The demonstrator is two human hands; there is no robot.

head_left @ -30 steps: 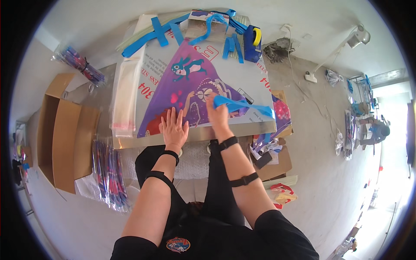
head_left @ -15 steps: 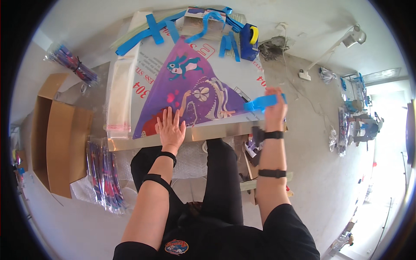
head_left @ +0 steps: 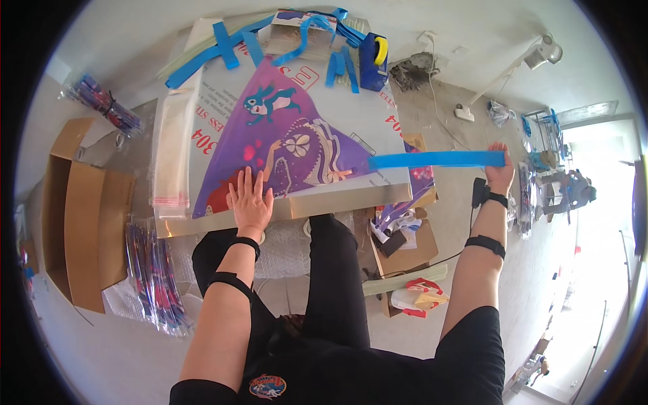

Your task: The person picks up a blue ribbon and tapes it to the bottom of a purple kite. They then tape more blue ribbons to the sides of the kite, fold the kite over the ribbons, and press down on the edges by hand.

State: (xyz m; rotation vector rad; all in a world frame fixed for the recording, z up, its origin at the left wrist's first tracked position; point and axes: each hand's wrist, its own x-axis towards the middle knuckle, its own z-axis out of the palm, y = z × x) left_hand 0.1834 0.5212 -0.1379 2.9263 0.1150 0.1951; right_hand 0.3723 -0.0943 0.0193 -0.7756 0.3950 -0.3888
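A purple triangular sheet with cartoon figures lies on the metal-edged work table. My left hand is spread flat on its lower left part, fingers stretched out. Far to the right, past the table's edge, my right hand grips one end of a blue ribbon. The ribbon runs taut and nearly level from the sheet's right corner to that hand. Its other end meets the corner; how it is fastened there I cannot make out.
More blue strips lie along the table's far edge, beside a blue tape dispenser. Clear plastic sleeves line the left side. An open cardboard box and wrapped bundles stand left; another box sits below right.
My right hand has moved right, away from the table, and the bunched blue ribbon is now stretched out straight. My left hand stays flat on the sheet.
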